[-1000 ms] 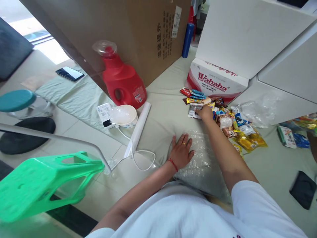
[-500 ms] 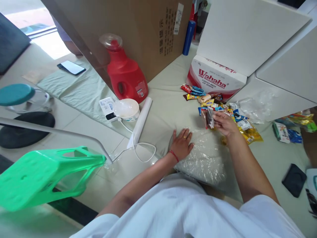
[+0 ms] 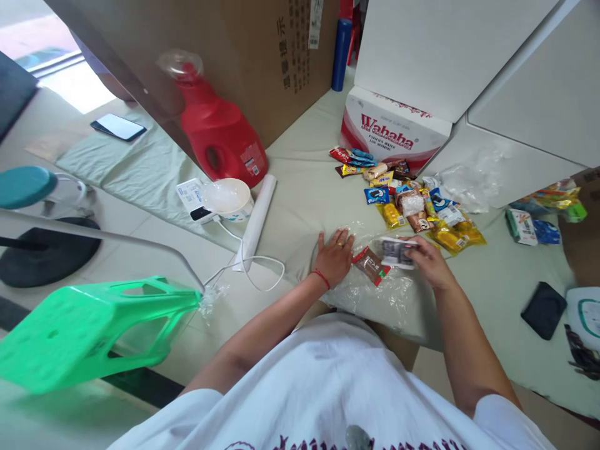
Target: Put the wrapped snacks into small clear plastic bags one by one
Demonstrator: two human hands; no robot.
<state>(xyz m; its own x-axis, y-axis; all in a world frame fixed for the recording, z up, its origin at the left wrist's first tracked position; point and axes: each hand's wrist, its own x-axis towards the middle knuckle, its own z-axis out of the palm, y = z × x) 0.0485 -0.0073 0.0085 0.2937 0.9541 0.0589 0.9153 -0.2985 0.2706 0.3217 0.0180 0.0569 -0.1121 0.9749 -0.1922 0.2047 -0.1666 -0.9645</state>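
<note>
My left hand [image 3: 334, 257] lies flat with its fingers spread on a clear plastic bag [image 3: 360, 292] close to my body. Beside its fingertips, a brown and red snack packet [image 3: 372, 265] rests on the plastic. My right hand [image 3: 430, 261] is closed on a small white and dark snack packet [image 3: 397, 253], just right of the brown one. Its printing is blurred. Beyond both hands lies a loose pile of wrapped snacks, among them a blue packet [image 3: 377, 195] and a yellow packet [image 3: 392, 215].
A red and white Wahaba carton [image 3: 394, 134] stands behind the snacks. To the left are a red detergent jug [image 3: 222, 131], a paper tub [image 3: 232, 200], a white roll [image 3: 257, 219] with a cable, and a green plastic stool [image 3: 94, 331]. A black pouch [image 3: 544, 310] lies at right.
My right hand has come nearer to me from the snack pile. The brown and red packet now lies on the plastic bag, while the white and dark one stays in my fingers.
</note>
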